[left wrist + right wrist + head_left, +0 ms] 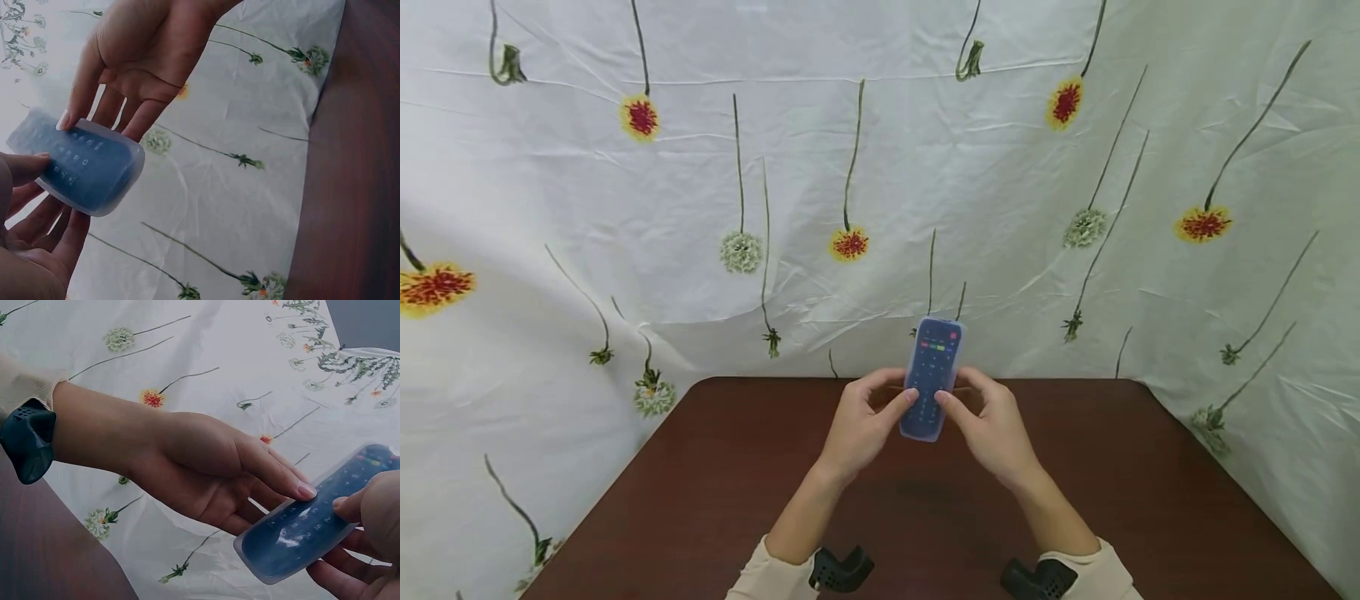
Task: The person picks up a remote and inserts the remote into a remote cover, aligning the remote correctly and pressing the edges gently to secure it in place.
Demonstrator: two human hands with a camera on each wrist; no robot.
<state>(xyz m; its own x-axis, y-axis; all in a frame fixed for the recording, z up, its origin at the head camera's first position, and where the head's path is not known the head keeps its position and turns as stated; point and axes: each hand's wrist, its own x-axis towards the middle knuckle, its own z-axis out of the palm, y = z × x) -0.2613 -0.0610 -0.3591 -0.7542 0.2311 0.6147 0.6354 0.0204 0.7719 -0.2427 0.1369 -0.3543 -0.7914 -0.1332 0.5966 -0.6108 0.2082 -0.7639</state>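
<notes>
Both hands hold a dark blue remote control (932,367) in a translucent sleeve, raised above the table with its buttons facing up toward the head. Gripping its left edge is my left hand (863,425), thumb on the button face and fingers behind. My right hand (995,425) mirrors this on the opposite edge. In the left wrist view, the rounded lower end of the remote control (94,169) sticks out between the two hands. The right wrist view shows the left thumb and right thumb lying close together on the buttons; the fingers underneath are partly hidden.
A dark reddish-brown table (737,500) lies below the hands. Behind it hangs a white flower-printed cloth (925,167), reaching down around the table's back and sides. Each wrist carries a black camera mount (842,570) at the cuff of a cream sleeve (775,575).
</notes>
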